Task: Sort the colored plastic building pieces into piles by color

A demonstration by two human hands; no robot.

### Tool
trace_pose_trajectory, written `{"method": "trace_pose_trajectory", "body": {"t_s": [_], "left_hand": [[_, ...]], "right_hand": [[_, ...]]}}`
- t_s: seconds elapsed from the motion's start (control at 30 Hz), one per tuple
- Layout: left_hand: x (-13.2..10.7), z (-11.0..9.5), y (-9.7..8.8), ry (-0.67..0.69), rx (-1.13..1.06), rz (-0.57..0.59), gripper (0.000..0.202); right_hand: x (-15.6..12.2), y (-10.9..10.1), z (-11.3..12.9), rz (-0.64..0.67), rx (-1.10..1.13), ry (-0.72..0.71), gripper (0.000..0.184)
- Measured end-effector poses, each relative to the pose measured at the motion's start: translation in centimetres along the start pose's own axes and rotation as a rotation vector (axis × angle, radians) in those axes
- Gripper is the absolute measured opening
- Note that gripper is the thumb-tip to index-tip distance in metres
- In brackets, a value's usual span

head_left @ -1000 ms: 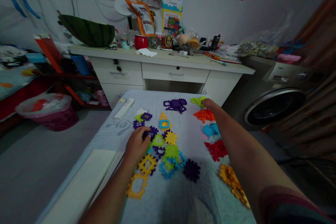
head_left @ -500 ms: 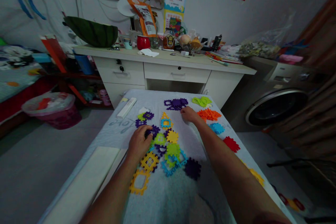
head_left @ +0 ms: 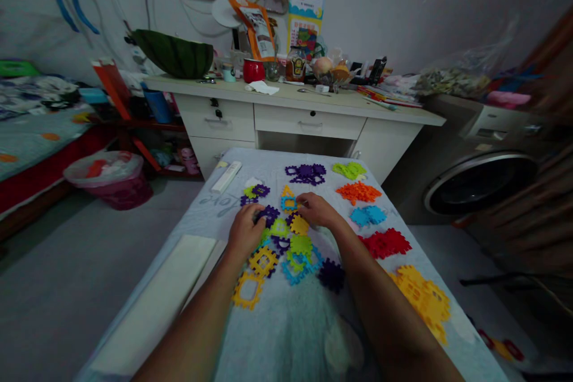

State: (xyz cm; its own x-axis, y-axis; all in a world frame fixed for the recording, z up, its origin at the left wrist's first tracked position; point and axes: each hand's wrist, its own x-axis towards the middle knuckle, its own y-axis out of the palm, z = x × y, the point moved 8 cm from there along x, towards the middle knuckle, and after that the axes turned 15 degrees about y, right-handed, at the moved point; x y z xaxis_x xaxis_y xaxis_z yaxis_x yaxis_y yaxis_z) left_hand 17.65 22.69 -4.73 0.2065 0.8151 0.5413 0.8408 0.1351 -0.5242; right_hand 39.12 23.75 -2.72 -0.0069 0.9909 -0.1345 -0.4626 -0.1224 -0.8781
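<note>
Flat toothed plastic building pieces lie in the middle of the cloth-covered table [head_left: 286, 328]. My left hand [head_left: 245, 231] is at their left side, thumb and forefinger closed on the edge of a purple piece [head_left: 270, 215]. My right hand [head_left: 319, 210] has its fingers curled, tips beside a blue square frame piece [head_left: 289, 203] and above a yellow piece [head_left: 299, 225]; what it pinches, if anything, is hidden. Between and below the hands are green pieces [head_left: 301, 245], yellow frames [head_left: 248, 290], blue frames [head_left: 293, 273] and a dark purple piece [head_left: 332, 275].
Colour-sorted piles run along the far and right sides: purple [head_left: 306, 173], green [head_left: 349, 171], orange [head_left: 358, 192], blue [head_left: 367, 215], red [head_left: 387, 243] and yellow [head_left: 421, 298]. A white box [head_left: 227, 176] and a long white board [head_left: 156, 304] lie on the left. A desk [head_left: 308, 125] stands beyond.
My right hand has come back from the purple pile toward the pieces in the middle. My left hand stays by the same purple piece. The view has shifted slightly.
</note>
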Motion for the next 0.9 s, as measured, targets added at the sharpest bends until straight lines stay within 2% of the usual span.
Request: {"method": "trace_pose_trajectory", "body": {"t_s": [0.2, 0.43, 0.57, 0.7, 0.83, 0.9], "left_hand": [[0.0, 0.1, -0.7, 0.008, -0.021, -0.023, 0.023], [-0.3, -0.9, -0.7, 0.051, 0.169, 0.078, 0.023], [-0.7, -0.8, 0.1, 0.055, 0.229, 0.153, 0.024], [-0.8, -0.9, 0.4, 0.080, 0.228, 0.182, 0.025], [-0.8, -0.9, 0.4, 0.056, 0.207, 0.168, 0.026], [-0.7, -0.8, 0.2, 0.041, 0.172, 0.140, 0.026]], "right_hand": [[-1.3, 0.7, 0.7, 0.004, -0.017, -0.002, 0.038], [-1.9, 1.1, -0.1, 0.145, 0.096, 0.139, 0.032], [-2.4, 1.4, 0.7, 0.230, 0.071, 0.080, 0.039], [-2.9, 1.3, 1.6, 0.259, 0.045, -0.004, 0.031], [-2.9, 0.8, 1.2, 0.246, 0.170, 0.018, 0.027], [-2.9, 1.1, 0.7, 0.283, 0.282, 0.058, 0.025]]}}
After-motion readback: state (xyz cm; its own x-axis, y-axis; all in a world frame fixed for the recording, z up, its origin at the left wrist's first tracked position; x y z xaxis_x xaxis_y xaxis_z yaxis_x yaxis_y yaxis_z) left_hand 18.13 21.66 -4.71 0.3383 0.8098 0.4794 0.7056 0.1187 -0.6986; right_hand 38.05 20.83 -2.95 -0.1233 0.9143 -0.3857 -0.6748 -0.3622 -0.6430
